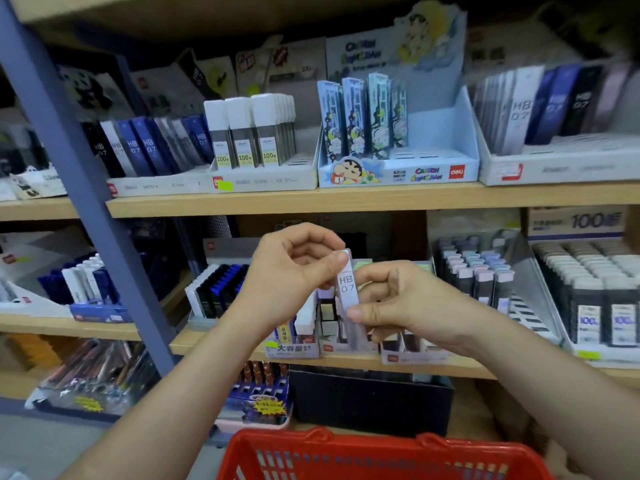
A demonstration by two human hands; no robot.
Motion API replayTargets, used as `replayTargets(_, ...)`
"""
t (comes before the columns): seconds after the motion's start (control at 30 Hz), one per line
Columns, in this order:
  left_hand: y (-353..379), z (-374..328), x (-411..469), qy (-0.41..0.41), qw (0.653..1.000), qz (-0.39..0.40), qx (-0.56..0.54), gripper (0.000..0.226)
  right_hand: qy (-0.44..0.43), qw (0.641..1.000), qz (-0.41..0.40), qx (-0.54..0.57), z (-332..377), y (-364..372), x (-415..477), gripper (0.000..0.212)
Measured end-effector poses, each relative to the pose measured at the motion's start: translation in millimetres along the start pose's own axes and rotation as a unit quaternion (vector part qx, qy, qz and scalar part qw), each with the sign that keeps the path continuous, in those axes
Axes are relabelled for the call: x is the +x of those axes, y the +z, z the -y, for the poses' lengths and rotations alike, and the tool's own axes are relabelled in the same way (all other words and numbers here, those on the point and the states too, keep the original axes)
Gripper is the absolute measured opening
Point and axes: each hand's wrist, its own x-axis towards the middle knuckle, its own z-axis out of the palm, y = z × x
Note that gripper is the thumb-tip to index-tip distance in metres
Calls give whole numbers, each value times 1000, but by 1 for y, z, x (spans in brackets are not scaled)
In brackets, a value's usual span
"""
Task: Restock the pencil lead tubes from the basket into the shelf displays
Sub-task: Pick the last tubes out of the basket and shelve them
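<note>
Grey HB 07 lead tube (347,289) upright; left hand (291,268) pinches top, right hand (401,306) pinches bottom. Risk: fingertip slip, tube misses near red basket (374,445).

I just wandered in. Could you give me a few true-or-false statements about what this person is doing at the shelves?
1. The left hand and the right hand both pinch one tube marked HB 07. True.
2. The basket below the hands is blue. False: it is red.
3. The tube is held roughly upright. True.
4. The cartoon display box is full from side to side. False: its tubes stand at its left, and the right part holds none.
</note>
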Motion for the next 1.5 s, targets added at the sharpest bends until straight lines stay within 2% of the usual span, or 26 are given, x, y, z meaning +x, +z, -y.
replayTargets(0.17,32,-42,10,43,996,-58,-58,4,-68,991,-35,-109,44,-32,-28,33)
replayTargets(0.27,54,-74,26,66,993,-37,-92,5,-105,986,-65,-115,67,-57,-53,31)
replayTargets(0.33,68,-93,40,100,992,-11,-75,7,-125,982,-92,-107,80,-75,-71,26)
replayTargets(0.4,84,-108,57,148,989,-3,2,13,-140,976,-137,-94,92,-96,-88,22)
replayTargets(0.47,92,-113,71,184,975,-4,127,18,-158,966,-189,-83,101,-112,-96,21)
replayTargets(0.57,118,-127,102,244,907,19,344,48,-201,932,-293,-76,120,-151,-108,21)
replayTargets(0.6,122,-127,108,241,892,32,381,57,-205,921,-322,-74,124,-159,-106,20)
replayTargets(0.67,130,-127,121,203,891,59,403,67,-211,904,-367,-65,128,-177,-103,19)
replayTargets(0.73,134,-126,128,177,893,73,408,65,-204,897,-386,-71,128,-187,-94,20)
replayTargets(0.87,130,-128,133,171,906,59,383,55,-175,891,-399,-124,124,-188,-73,24)
replayTargets(0.97,126,-130,135,168,909,68,375,51,-151,905,-372,-138,122,-184,-65,20)
replayTargets(1.1,123,-131,135,175,903,79,384,50,-122,922,-320,-179,116,-181,-63,19)
replayTargets(1.5,119,-121,143,201,877,76,430,55,-119,921,-297,-223,113,-181,-64,22)
